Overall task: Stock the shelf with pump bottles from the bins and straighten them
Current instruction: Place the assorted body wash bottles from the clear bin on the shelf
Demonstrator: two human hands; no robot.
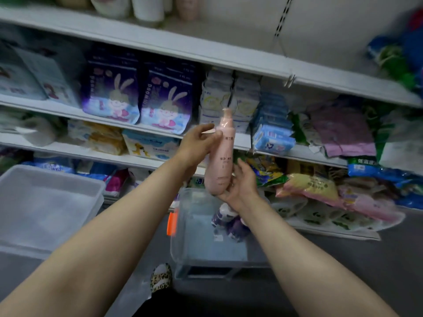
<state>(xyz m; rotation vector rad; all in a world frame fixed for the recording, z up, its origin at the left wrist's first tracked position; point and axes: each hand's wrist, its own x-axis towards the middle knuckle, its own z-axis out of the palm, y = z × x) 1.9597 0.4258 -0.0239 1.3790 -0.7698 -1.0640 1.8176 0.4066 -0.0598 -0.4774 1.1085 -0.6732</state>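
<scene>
One pink pump bottle (223, 154) is held upright in the air between both hands, in front of the middle shelves and above the clear bin (206, 227) on the floor. The left hand (199, 143) takes it near the shoulder, just under the pump, with thumb and fingers curled against the side; this grip appears to steady the neck. The right hand (240, 184) cups the base from below and from the right, fingers bent round the bottom, so it carries the weight. Judged from this, the bottle is being turned or checked before it goes up, nozzle uppermost so that it can stand as it lands.

The likely destination is the top shelf (206, 33), where pale bottles (146, 8) already stand at the left with bare board to their right. That row is cut off by the frame; at least three bases show, but the full count cannot be told.

Count of stock still in the clear bin: purple-and-white bottles (229, 220) lying on their sides at the far right corner, seemingly two or three, blurred and partly behind the right forearm. The rest of that bin's floor shows bare. An orange latch (172, 223) sits on its left wall.

A second bin, white and translucent (45, 202), stands on the floor to the left; no bottles are visible in it.

On the shelf behind the hands: two purple rabbit-print packs (137, 94) side by side, and stacks of white and blue wipe packs (251, 110), not countable
</scene>
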